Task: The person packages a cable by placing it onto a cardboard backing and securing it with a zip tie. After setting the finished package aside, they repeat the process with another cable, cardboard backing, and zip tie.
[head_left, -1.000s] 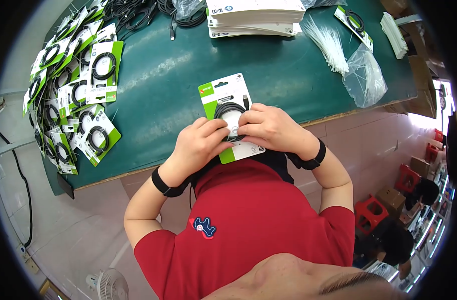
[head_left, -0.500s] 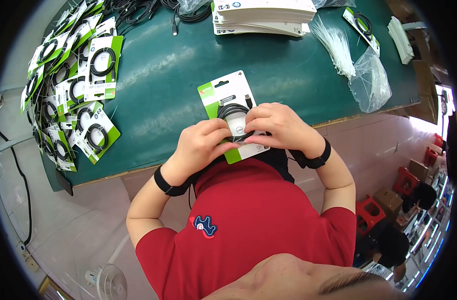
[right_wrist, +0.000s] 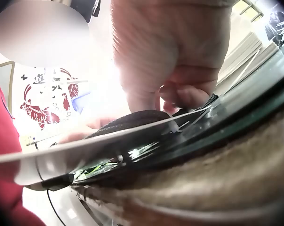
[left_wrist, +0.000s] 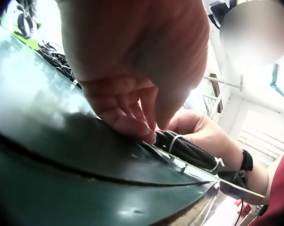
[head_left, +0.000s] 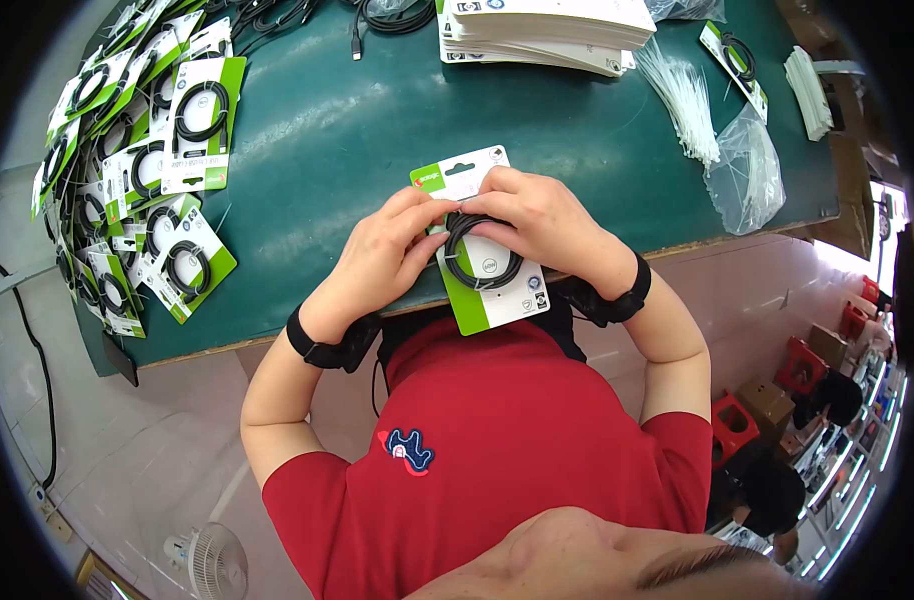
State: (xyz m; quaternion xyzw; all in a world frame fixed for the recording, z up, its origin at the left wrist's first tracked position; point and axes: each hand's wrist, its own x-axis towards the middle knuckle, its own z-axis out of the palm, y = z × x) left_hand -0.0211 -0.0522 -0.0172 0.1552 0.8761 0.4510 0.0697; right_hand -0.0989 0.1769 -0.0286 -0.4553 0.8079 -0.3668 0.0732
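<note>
In front of the person's body, a white and green packaging card (head_left: 474, 312) lies at the table's near edge with a coiled black braided cable (head_left: 454, 262) on it. The left hand (head_left: 382, 252) pinches the coil's upper left part between thumb and fingers. From the other side, the right hand (head_left: 542, 218) grips the top of the coil, its fingertips close to the left ones. A white cable tie (left_wrist: 174, 142) loops round the coil in the left wrist view. The fingers hide the coil's top and the cable's plug.
Carded cables (head_left: 195, 125) pile up on the table's left. Loose black cables (head_left: 397, 18) and a stack of cards (head_left: 542, 40) lie at the back. White cable ties (head_left: 682, 105), a clear plastic bag (head_left: 747, 175) and another carded cable (head_left: 734, 65) are to the right.
Both hands have moved from the lower part of the coil up to its top, uncovering the card's lower half. The head view has shifted slightly.
</note>
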